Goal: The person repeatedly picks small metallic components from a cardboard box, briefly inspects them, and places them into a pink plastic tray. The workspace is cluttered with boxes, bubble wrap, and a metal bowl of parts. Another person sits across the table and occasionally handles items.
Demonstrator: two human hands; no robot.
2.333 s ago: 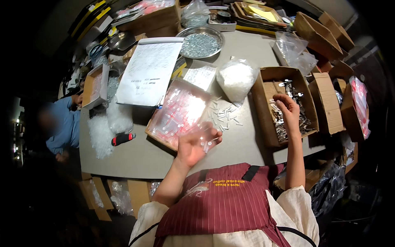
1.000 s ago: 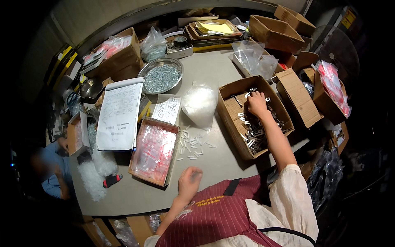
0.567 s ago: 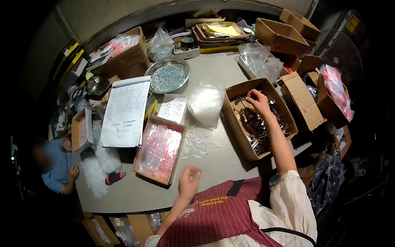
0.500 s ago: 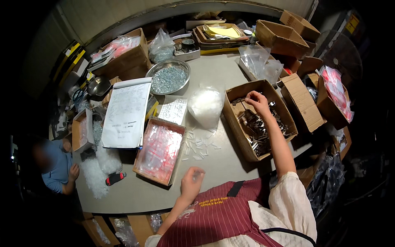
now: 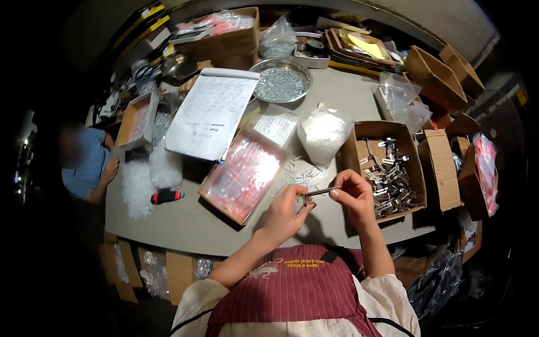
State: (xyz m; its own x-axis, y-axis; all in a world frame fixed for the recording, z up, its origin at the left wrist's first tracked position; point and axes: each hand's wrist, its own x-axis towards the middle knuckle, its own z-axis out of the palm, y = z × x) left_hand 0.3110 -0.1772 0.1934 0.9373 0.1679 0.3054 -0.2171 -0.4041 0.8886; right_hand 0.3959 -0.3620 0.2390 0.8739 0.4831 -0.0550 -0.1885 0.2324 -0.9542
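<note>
Over the table's near edge, my right hand (image 5: 359, 199) pinches the straight end of a thin, dark metal bracket (image 5: 321, 192). My left hand (image 5: 283, 216) closes its thumb and fingertips about the bracket's bent end; something clear seems to be among these fingers, too small to make out. Beyond the hands lie small whitish plastic tubes (image 5: 306, 175), partly hidden by them. Right of my right hand stands a cardboard box (image 5: 351, 149) holding a pile of similar metal brackets (image 5: 390, 182). A filled whitish plastic bag (image 5: 323, 135) rests left of the box.
A shallow box of red-lined clear bags (image 5: 241, 174) lies left, beside a notepad (image 5: 216, 112). Farther back is a metal bowl of small hardware (image 5: 306, 73). A black-and-red tool (image 5: 167, 196) lies near a whitish heap (image 5: 135, 191). Another person (image 5: 87, 163) is at far left.
My right hand has come out of the box, toward me and left, with a metal bracket. My left hand has moved to meet it. The view has shifted.
</note>
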